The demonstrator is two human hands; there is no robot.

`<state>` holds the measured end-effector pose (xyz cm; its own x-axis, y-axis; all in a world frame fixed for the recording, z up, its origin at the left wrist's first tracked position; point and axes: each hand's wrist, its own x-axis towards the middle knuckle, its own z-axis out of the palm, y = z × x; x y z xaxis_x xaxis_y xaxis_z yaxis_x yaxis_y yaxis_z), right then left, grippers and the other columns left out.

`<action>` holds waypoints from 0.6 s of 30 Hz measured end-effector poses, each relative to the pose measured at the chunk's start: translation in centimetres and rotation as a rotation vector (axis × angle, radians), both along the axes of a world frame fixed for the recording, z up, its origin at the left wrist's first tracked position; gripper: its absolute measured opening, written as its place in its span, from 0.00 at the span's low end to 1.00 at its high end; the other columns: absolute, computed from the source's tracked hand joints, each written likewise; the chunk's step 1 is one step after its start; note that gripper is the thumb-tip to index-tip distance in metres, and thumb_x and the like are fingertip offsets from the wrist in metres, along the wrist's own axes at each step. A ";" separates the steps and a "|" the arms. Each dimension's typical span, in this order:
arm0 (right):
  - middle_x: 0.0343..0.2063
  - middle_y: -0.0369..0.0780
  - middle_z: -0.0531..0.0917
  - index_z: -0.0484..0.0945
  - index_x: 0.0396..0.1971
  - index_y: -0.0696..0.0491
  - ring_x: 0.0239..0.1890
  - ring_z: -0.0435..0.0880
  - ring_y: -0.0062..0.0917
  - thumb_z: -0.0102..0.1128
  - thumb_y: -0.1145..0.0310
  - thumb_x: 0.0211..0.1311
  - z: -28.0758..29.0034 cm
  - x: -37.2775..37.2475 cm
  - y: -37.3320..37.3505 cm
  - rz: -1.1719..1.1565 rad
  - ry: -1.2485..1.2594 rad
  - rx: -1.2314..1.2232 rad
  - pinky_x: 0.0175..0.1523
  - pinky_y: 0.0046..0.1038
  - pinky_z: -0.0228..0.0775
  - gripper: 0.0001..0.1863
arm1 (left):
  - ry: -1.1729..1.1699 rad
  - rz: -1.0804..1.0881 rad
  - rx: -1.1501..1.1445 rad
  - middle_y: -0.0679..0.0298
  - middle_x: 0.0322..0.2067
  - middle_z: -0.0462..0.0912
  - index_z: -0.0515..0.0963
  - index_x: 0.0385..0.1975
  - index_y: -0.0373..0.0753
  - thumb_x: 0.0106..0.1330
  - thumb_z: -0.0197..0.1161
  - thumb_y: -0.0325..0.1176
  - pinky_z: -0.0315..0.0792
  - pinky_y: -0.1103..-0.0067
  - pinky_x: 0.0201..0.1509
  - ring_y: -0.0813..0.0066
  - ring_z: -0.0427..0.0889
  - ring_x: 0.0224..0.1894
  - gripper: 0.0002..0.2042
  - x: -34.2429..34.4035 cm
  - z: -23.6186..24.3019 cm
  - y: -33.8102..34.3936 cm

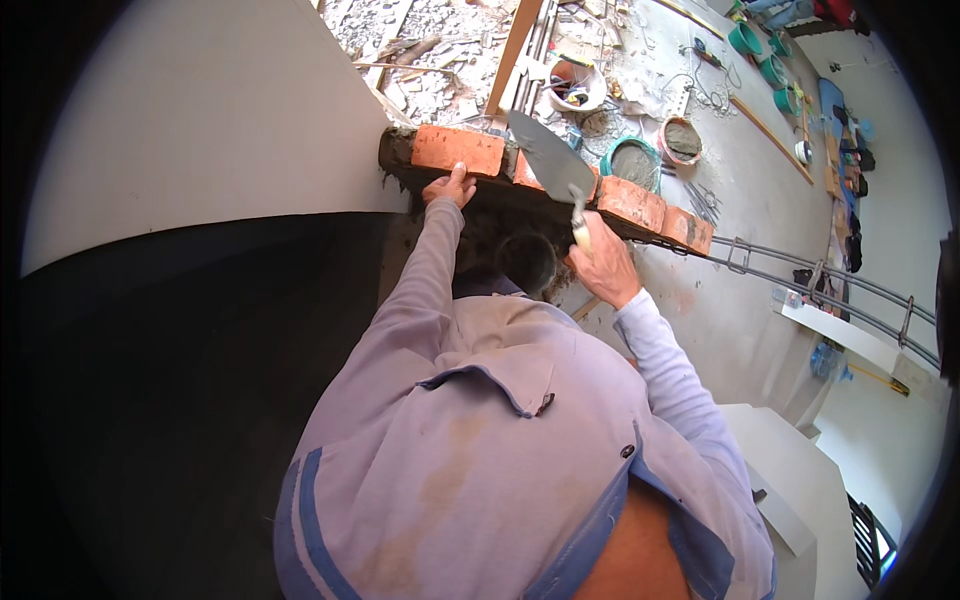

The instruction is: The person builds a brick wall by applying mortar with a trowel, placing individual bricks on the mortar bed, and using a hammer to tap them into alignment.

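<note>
**Brick held on wall top, trowel in other hand**

The end brick (pixel 457 150), orange-red, lies flat on the top of a low wall, at the wall's left end, right beside a big white panel (pixel 200 130). It sits on a dark mortar bed (pixel 395 165) that oozes out below its left edge. L hand (pixel 449 187) presses on the brick's near face, fingers spread over the edge, thumb up – touching it, not wrapped round it.

R hand (pixel 603 262) is clenched on the pale handle of a trowel (pixel 550 158); steel blade points up and left, tilted, w/ its tip over the gap between the end brick and the next one. More bricks (pixel 645 205) run on to the right in the same course, slanting down in the view.

Both arms are in light lilac sleeves; the shirt (pixel 480 430) fills the lower middle.

Beyond the wall, far below: a green-rimmed bucket of grey mortar (pixel 632 162), a second mortar bucket (pixel 682 140), a white bucket w/ bits inside (pixel 576 85), rubble and planks. Metal railing (pixel 830 285) curves off to the right.
</note>
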<state>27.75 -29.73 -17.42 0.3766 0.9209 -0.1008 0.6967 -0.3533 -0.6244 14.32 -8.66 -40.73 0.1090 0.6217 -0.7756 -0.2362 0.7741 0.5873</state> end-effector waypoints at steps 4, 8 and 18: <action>0.39 0.48 0.78 0.66 0.52 0.53 0.37 0.79 0.49 0.59 0.65 0.58 0.2 -0.1 5.0 0.140 -0.123 -0.047 0.39 0.44 0.72 0.23 | 0.033 -0.056 -0.002 0.52 0.30 0.83 0.73 0.32 0.30 0.57 0.71 0.36 0.82 0.74 0.31 0.66 0.86 0.32 0.16 0.3 3.2 -0.2; 0.39 0.47 0.79 0.67 0.54 0.52 0.36 0.80 0.47 0.60 0.66 0.57 -2.9 -0.4 8.3 0.175 -0.228 0.064 0.38 0.43 0.72 0.24 | 0.106 -0.038 -0.008 0.52 0.29 0.83 0.72 0.32 0.27 0.57 0.71 0.37 0.82 0.75 0.28 0.65 0.86 0.29 0.18 0.5 3.4 0.3; 0.32 0.46 0.76 0.67 0.51 0.49 0.33 0.78 0.49 0.59 0.68 0.56 -7.9 0.0 11.3 0.262 -0.242 0.029 0.35 0.46 0.69 0.22 | 0.080 -0.240 0.002 0.53 0.29 0.82 0.72 0.36 0.24 0.60 0.67 0.40 0.81 0.77 0.27 0.67 0.85 0.28 0.21 -0.4 2.9 1.2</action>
<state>27.75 -18.46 -25.37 0.1367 0.9906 -0.0098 0.8904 -0.1272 -0.4370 13.94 -7.46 -37.79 0.1916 0.5868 -0.7867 0.0015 0.8014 0.5981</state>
